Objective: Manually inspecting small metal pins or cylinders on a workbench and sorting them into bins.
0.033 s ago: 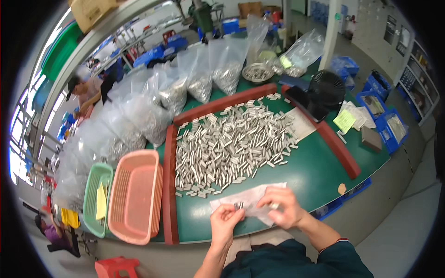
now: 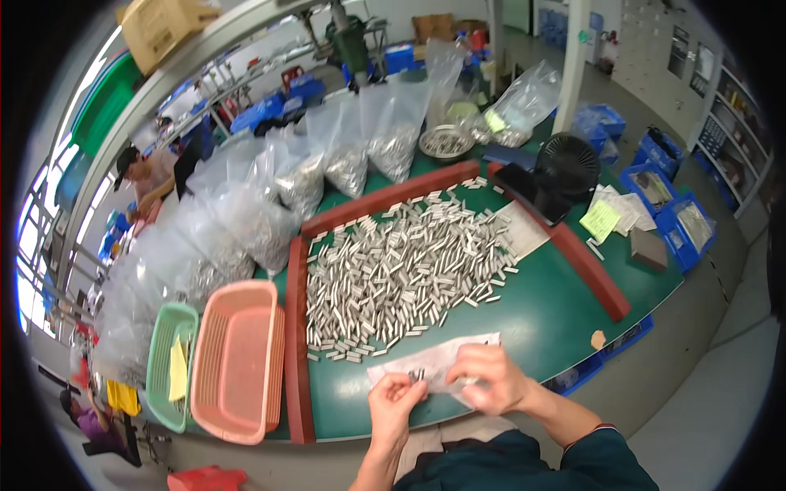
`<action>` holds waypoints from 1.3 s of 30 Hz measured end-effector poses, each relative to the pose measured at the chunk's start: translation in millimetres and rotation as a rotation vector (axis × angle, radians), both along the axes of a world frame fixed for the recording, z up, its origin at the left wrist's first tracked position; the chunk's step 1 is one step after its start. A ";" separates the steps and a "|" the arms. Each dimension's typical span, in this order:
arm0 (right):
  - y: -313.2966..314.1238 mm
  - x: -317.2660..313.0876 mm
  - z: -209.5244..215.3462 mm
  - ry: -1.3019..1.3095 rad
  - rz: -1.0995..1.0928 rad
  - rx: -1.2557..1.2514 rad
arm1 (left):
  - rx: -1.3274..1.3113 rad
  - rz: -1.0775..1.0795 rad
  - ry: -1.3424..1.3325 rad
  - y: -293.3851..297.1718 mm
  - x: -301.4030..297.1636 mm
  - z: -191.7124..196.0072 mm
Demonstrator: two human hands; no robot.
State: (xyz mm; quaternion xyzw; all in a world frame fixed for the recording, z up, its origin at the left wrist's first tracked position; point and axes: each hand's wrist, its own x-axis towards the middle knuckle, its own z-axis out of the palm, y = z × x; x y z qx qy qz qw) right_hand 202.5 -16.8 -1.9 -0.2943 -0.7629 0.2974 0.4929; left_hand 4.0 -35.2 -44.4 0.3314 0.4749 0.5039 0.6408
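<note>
At the near edge of the green table (image 2: 548,319), my left hand (image 2: 393,403) pinches a small silvery metal piece (image 2: 418,375) between thumb and forefinger. Just to its right, my right hand (image 2: 494,380) is closed, fingers curled; what lies in it, if anything, is hidden and blurred. Both hands are over a whitish cloth or sheet of paper (image 2: 446,350) spread on the tabletop. Beyond them lies a broad heap of short metal pieces (image 2: 409,274), shiny and bar-shaped.
Dark red bars (image 2: 299,352) border the heap. Left stand a pink basket (image 2: 237,360) and a green basket (image 2: 170,315). Filled clear bags (image 2: 299,176) line the back, near a metal bowl (image 2: 446,141). A black fan (image 2: 566,168) stands far right. Another person (image 2: 150,176) is at the left.
The whole view has shifted slightly. My right hand has turned a little, its fingers more curled over; my left hand keeps its pinch on the metal piece.
</note>
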 end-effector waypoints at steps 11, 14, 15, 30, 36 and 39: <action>-23.1 -9.1 -46.4 -0.476 -0.047 0.222 | 0.268 0.101 0.116 -18.6 4.1 -26.6; -28.4 -6.8 -43.5 -0.458 -0.061 0.181 | 0.361 0.043 0.166 -17.0 8.2 -25.8; -31.1 -6.5 -42.5 -0.443 -0.086 0.201 | 0.372 0.026 0.182 -17.6 7.3 -24.5; 1.9 59.9 35.9 -0.429 -0.531 0.298 | 0.480 -0.005 0.320 -19.4 5.1 -26.7; 151.0 145.4 115.8 -0.523 -0.776 0.318 | 0.333 0.057 0.305 -5.7 -11.8 -13.2; 240.5 197.7 145.1 -0.712 -0.958 0.242 | 0.155 0.055 0.343 0.9 -18.6 -19.1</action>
